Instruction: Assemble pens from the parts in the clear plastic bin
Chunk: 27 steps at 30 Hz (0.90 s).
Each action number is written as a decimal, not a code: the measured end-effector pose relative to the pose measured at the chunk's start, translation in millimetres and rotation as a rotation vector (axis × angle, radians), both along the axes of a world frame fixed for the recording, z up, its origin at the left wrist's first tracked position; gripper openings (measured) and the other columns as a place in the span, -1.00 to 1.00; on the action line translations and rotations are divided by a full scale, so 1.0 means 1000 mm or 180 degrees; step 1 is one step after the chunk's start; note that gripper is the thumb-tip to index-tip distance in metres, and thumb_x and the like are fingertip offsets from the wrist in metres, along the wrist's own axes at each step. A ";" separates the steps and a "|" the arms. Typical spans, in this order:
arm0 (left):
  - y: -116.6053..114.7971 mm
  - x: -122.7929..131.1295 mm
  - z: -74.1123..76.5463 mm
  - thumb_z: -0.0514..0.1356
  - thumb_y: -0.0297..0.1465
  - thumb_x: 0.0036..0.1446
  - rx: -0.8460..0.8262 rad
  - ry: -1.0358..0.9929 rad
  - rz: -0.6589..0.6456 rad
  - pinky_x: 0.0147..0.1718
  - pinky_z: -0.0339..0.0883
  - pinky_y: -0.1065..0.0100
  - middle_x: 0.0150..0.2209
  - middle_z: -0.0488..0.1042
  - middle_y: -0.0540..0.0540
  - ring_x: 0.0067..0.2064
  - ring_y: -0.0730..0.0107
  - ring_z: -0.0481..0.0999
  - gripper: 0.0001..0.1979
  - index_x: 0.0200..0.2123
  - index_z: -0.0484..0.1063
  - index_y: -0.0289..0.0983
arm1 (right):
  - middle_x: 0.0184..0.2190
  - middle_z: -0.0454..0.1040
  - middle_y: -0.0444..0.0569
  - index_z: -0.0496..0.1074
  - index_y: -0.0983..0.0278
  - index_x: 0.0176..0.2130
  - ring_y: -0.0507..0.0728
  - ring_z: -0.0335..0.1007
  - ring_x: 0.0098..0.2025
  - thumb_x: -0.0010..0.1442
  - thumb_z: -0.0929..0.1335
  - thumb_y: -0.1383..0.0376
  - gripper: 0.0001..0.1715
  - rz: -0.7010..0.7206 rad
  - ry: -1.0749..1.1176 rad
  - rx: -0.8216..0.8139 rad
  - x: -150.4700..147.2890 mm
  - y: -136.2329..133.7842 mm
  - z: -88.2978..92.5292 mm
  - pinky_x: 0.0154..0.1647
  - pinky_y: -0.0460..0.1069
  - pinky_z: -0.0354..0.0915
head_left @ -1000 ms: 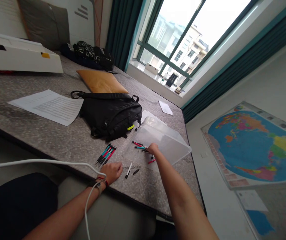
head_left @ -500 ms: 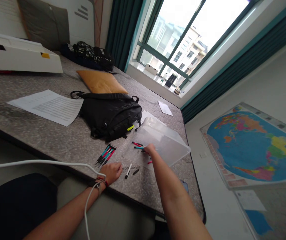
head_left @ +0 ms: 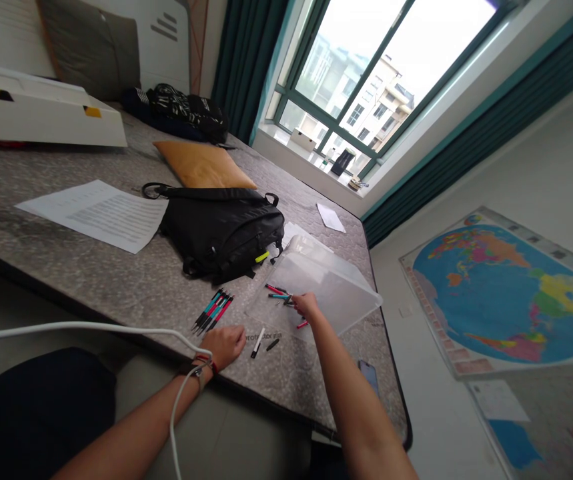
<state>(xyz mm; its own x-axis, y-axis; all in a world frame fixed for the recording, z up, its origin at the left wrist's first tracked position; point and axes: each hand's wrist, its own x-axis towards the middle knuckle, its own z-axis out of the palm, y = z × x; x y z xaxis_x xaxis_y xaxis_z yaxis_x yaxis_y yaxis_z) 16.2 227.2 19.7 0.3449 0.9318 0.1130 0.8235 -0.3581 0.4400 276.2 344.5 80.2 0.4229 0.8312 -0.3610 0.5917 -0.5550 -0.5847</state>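
Note:
My right hand point(head_left: 306, 305) reaches into an open clear plastic box point(head_left: 343, 287) lying on its side. Its fingertips are pinched at the end of a dark pen point(head_left: 289, 303), beside red and teal pens point(head_left: 277, 292). Another red pen point(head_left: 303, 325) lies just below that hand. My left hand point(head_left: 229, 347) rests on the mattress near its front edge, fingers curled in, with nothing visible in them. Above it lies a row of several teal, red and black pens point(head_left: 213, 311). To its right are a white pen point(head_left: 257, 343) and a short black piece point(head_left: 273, 345).
A black backpack point(head_left: 223, 230) lies behind the pens on the grey mattress point(head_left: 116, 280). Around it are a printed sheet point(head_left: 99, 213), a brown envelope point(head_left: 206, 165) and a white box point(head_left: 46, 110). A phone point(head_left: 368, 375) lies by my right forearm. A white cable point(head_left: 116, 327) crosses my left wrist.
My right hand has shifted slightly right and its fingertips show more clearly. More of the phone is visible beside the forearm. My left hand and the row of pens stay put.

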 end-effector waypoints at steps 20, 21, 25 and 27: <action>-0.002 -0.003 0.002 -0.07 -0.28 0.34 0.0025 -0.0337 -0.0606 -0.30 0.33 0.37 -0.17 0.57 -0.10 -0.24 0.31 0.56 -0.67 -0.04 0.46 -0.14 | -0.64 0.48 -0.12 0.53 0.33 -0.48 0.02 0.38 -0.49 0.01 0.40 0.40 -0.92 0.1372 -0.0109 -0.0320 -0.102 -0.098 -0.020 -0.49 -0.14 0.12; -0.002 -0.003 0.002 -0.09 -0.27 0.36 0.0026 -0.0261 -0.0598 -0.33 0.32 0.37 -0.20 0.56 -0.10 -0.26 0.32 0.55 -0.66 -0.09 0.47 -0.15 | -0.64 0.49 -0.12 0.54 0.34 -0.47 0.02 0.39 -0.49 0.03 0.39 0.40 -0.91 0.1380 -0.0057 -0.0314 -0.100 -0.099 -0.021 -0.49 -0.15 0.13; -0.002 -0.002 0.003 -0.13 -0.22 0.38 0.0045 -0.0127 -0.0492 -0.38 0.25 0.39 -0.23 0.54 -0.09 -0.29 0.35 0.52 -0.62 -0.18 0.46 -0.17 | -0.59 0.52 -0.11 0.57 0.34 -0.39 0.02 0.44 -0.50 0.12 0.36 0.35 -0.83 0.1181 0.0475 0.0104 -0.089 -0.105 -0.025 -0.45 -0.14 0.24; -0.002 -0.002 0.002 -0.12 -0.20 0.39 0.0047 -0.0133 -0.0457 -0.39 0.23 0.41 -0.22 0.53 -0.09 -0.29 0.37 0.51 -0.63 -0.14 0.45 -0.16 | -0.51 0.56 -0.08 0.58 0.34 -0.29 0.04 0.48 -0.48 0.15 0.36 0.29 -0.80 0.0836 0.0970 0.0348 -0.084 -0.109 -0.029 -0.43 -0.12 0.31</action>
<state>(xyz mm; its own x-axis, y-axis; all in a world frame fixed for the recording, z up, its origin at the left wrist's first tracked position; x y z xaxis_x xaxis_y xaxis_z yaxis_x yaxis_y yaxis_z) 14.5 225.6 21.7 0.4692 0.8714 0.1434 0.7444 -0.4776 0.4667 191.8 235.1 50.8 0.0789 0.9369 -0.3406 0.4958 -0.3333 -0.8019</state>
